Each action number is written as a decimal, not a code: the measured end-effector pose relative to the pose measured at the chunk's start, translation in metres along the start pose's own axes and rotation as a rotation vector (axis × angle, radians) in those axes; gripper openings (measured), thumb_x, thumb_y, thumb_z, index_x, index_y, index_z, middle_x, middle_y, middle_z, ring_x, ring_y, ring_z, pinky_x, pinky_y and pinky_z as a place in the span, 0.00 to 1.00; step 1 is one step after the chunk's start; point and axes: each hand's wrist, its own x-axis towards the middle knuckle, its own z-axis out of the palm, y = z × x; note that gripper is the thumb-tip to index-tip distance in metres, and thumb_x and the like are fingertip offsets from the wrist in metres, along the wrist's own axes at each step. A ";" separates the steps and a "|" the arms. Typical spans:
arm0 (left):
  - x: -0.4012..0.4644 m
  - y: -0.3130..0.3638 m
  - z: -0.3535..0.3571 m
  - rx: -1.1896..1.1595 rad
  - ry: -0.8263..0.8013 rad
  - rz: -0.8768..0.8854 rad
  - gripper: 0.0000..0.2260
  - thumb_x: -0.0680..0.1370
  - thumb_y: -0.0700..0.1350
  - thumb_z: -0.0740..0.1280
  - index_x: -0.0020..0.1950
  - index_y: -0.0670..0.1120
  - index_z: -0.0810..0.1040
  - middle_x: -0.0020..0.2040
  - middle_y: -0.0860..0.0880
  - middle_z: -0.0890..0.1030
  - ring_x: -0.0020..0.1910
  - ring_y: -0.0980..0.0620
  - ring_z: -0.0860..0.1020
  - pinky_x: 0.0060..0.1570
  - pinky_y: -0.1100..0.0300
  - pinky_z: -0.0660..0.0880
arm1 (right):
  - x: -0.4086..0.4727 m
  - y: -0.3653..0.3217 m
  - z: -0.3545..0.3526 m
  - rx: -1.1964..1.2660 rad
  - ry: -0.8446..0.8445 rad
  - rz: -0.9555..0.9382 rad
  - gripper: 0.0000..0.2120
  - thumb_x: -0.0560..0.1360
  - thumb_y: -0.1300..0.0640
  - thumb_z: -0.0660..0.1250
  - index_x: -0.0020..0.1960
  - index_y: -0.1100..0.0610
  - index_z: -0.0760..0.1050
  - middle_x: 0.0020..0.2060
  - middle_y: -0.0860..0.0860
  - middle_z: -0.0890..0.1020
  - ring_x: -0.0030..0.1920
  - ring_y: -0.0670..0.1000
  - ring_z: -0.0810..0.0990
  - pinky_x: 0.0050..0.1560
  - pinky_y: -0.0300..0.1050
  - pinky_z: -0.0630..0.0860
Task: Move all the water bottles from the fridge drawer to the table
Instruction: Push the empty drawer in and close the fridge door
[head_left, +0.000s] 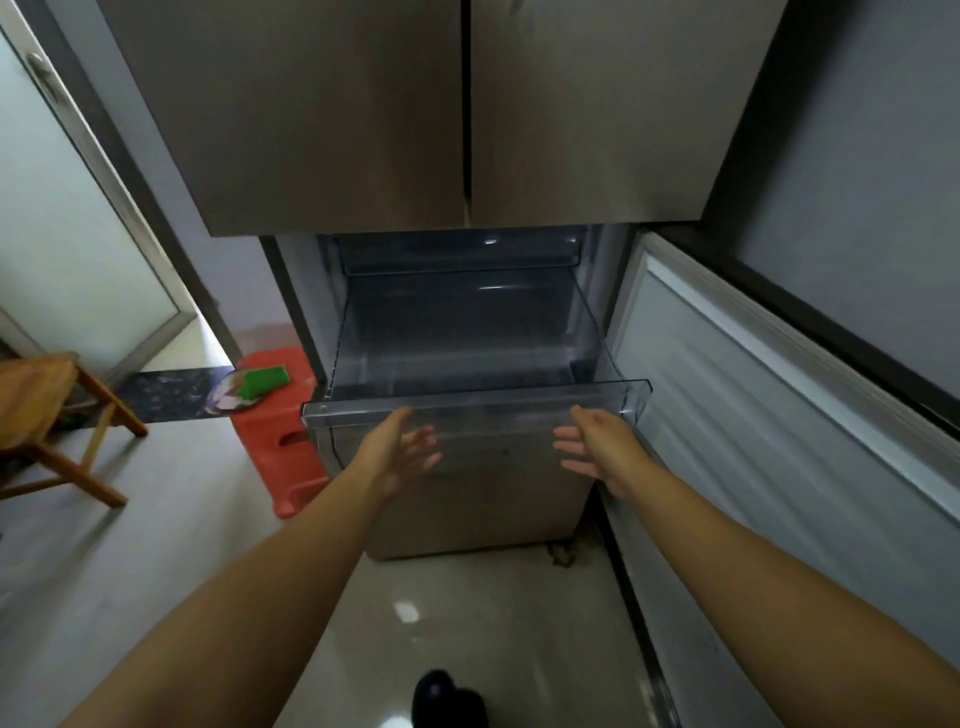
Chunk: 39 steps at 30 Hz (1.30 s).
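The clear plastic fridge drawer (478, 402) is pulled out below the two shut upper doors. I see no water bottle inside it. My left hand (400, 452) reaches toward the drawer's front panel from the left, fingers straight and spread. My right hand (592, 447) mirrors it on the right, fingers also straight. Both hands sit just below the drawer's front lip, palms facing each other; whether they touch the panel is unclear. No table shows in this view.
The open lower fridge door (769, 395) swings out to the right. A red plastic stool (280, 447) with a green item stands left of the fridge. A wooden chair (47, 415) is at far left. My dark shoe (447, 699) is on the glossy floor.
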 end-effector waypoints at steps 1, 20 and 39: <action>0.005 0.002 0.002 -0.014 0.002 0.011 0.18 0.81 0.48 0.60 0.69 0.43 0.67 0.53 0.42 0.78 0.56 0.44 0.77 0.57 0.49 0.73 | 0.007 -0.003 0.001 0.049 -0.014 0.024 0.20 0.83 0.52 0.55 0.71 0.61 0.64 0.60 0.59 0.78 0.58 0.56 0.78 0.57 0.54 0.77; 0.106 0.064 0.044 -0.138 -0.100 0.112 0.18 0.84 0.44 0.51 0.64 0.31 0.69 0.70 0.36 0.69 0.71 0.39 0.67 0.67 0.47 0.67 | 0.140 -0.059 0.041 0.133 0.018 -0.091 0.14 0.83 0.60 0.54 0.64 0.67 0.65 0.59 0.63 0.76 0.53 0.56 0.79 0.51 0.50 0.77; 0.237 0.144 0.068 -0.025 -0.041 0.065 0.25 0.79 0.29 0.52 0.76 0.44 0.60 0.68 0.40 0.71 0.69 0.42 0.69 0.56 0.44 0.70 | 0.254 -0.136 0.070 0.063 -0.017 -0.090 0.11 0.83 0.63 0.52 0.60 0.61 0.72 0.55 0.58 0.79 0.60 0.60 0.77 0.62 0.55 0.74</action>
